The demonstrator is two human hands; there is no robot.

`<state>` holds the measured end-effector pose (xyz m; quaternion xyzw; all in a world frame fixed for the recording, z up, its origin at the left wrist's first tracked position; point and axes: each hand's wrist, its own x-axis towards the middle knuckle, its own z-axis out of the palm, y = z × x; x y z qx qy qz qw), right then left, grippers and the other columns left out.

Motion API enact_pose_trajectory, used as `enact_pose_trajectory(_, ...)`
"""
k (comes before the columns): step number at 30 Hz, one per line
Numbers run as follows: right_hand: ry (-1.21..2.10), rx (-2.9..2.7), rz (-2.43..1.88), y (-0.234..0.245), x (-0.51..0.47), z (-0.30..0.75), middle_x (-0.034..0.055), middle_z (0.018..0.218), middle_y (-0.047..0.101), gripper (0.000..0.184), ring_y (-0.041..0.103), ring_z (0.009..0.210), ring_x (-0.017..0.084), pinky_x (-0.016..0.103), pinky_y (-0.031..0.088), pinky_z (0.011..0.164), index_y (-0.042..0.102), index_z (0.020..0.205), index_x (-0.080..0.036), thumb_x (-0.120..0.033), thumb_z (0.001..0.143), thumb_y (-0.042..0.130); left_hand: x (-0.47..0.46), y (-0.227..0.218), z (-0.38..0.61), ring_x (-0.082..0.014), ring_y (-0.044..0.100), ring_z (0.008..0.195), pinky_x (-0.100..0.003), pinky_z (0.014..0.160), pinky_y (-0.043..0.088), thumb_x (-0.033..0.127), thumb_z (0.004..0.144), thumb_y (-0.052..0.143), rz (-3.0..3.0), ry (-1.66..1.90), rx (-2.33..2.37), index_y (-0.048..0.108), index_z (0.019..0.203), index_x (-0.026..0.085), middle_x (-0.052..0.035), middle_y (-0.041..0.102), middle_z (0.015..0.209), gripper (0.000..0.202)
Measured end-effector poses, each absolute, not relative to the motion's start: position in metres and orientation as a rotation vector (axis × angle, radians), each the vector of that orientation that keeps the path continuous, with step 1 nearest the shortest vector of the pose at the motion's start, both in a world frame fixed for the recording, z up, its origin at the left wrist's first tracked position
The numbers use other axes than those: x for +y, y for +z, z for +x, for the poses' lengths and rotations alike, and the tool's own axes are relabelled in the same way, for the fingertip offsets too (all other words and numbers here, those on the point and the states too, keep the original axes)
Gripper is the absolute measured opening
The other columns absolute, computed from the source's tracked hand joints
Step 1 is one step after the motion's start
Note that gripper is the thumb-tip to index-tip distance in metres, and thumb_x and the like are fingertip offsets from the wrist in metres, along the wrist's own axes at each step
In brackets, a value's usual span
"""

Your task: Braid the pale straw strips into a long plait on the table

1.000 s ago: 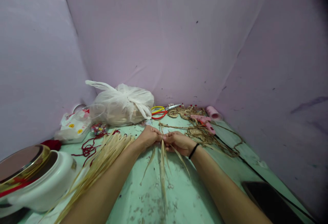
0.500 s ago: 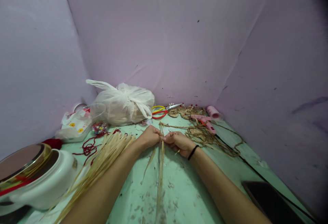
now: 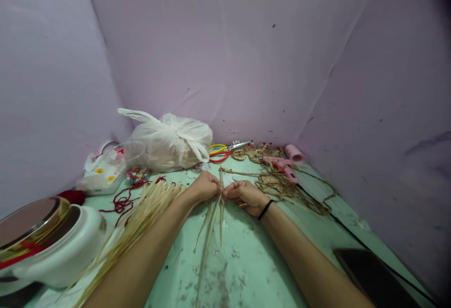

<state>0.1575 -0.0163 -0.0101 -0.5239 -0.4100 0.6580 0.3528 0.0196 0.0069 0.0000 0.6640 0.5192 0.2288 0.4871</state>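
Observation:
My left hand point(image 3: 206, 187) is closed in a pinch on pale fibre strands point(image 3: 207, 237) at the middle of the table. Its fingertips meet those of my right hand point(image 3: 246, 196), which pinches the same strands from the other side. Loose ends trail below the fingers: a long one toward the near edge and shorter ones beside it. Just beyond the fingers runs a braided fibre cord point(image 3: 243, 173), leading right to a loose coil point(image 3: 276, 185). A bundle of pale fibres point(image 3: 148, 209) lies alongside my left forearm. The exact crossing of the strands is hidden by my fingertips.
Behind my hands are a knotted white plastic bag point(image 3: 172, 141) and scissors point(image 3: 225, 150). A pink glue gun point(image 3: 282, 163) and pink thread spool point(image 3: 295, 154) lie at right. Red yarn point(image 3: 123, 204), a white pot point(image 3: 79, 247) and a dark flat object point(image 3: 373, 275) flank my arms.
The long strand, which hung straight down between my hands, now slants to the lower left. A shorter strand hangs apart on its right. My hands have barely shifted.

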Motion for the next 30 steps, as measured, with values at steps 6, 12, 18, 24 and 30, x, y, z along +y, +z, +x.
enact_pose_trajectory(6, 1.712, -1.048, -1.384, -0.005, -0.018, 0.157, -0.0064, 0.033, 0.037, 0.011, 0.019, 0.029, 0.001, 0.018, 0.007, 0.031, 0.052, 0.049, -0.011, -0.009, 0.060, 0.052, 0.009, -0.001, 0.016, -0.0041, 0.020, 0.040, -0.021, 0.041, 0.014, 0.017, 0.053, 0.052, 1.737, 0.558, 1.228, 0.041, 0.040, 0.015, 0.0069, 0.027, 0.038, 0.017)
enact_pose_trajectory(12, 1.587, -1.078, -1.483, -0.015, -0.015, 0.153, -0.0056, 0.037, 0.039, 0.014, 0.023, 0.030, 0.002, 0.018, 0.009, 0.030, 0.047, 0.047, -0.013, -0.010, 0.060, 0.052, 0.008, 0.002, 0.012, -0.0057, 0.022, 0.045, -0.021, 0.043, 0.014, 0.018, 0.059, 0.046, 2.024, 0.473, 1.133, 0.040, 0.041, 0.015, 0.0053, 0.024, 0.044, 0.019)
enact_pose_trajectory(18, 1.508, -1.124, -1.552, -0.018, -0.015, 0.150, -0.0060, 0.039, 0.040, 0.013, 0.022, 0.031, 0.003, 0.019, 0.009, 0.031, 0.046, 0.049, -0.015, -0.014, 0.057, 0.056, 0.006, 0.009, 0.013, -0.0075, 0.032, 0.050, -0.020, 0.045, 0.020, 0.014, 0.057, 0.042, 2.230, 0.345, 1.157, 0.053, 0.049, 0.012, 0.0042, 0.031, 0.047, 0.013)
enact_pose_trajectory(24, 1.451, -1.118, -1.649, -0.012, -0.018, 0.147, -0.0086, 0.031, 0.029, 0.016, 0.018, 0.030, 0.003, 0.020, 0.009, 0.032, 0.043, 0.044, -0.016, -0.009, 0.055, 0.052, 0.007, 0.005, 0.014, -0.0086, 0.039, 0.051, -0.020, 0.046, 0.024, 0.011, 0.055, 0.040, 2.315, 0.306, 1.183, 0.061, 0.058, 0.012, 0.0033, 0.040, 0.048, 0.022)
enact_pose_trajectory(30, 1.485, -1.098, -1.629, -0.013, -0.017, 0.148, -0.0075, 0.034, 0.034, 0.005, 0.019, 0.029, 0.002, 0.020, 0.009, 0.032, 0.049, 0.050, -0.014, -0.010, 0.053, 0.052, 0.000, 0.024, 0.015, -0.0098, 0.041, 0.047, -0.020, 0.045, 0.027, 0.021, 0.057, 0.053, 2.110, 0.172, 1.545, 0.061, 0.056, 0.012, 0.0019, 0.044, 0.045, 0.012)
